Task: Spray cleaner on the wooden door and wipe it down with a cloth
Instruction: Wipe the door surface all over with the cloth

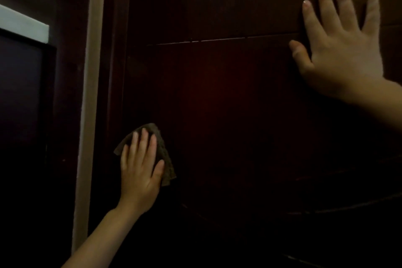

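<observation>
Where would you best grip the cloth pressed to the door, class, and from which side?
Probably take the cloth by its free edge fanning out right of the left hand, pinching from the right. It lies flat against the wooden door, pinned under that flat hand, so only that edge offers purchase.

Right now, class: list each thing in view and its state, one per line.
Door: wet or dry cannot be told; too dark.
Cloth: pressed flat against the door.
Left hand: fingers straight, pressing the cloth.
Right hand: fingers spread, flat on the door.
</observation>
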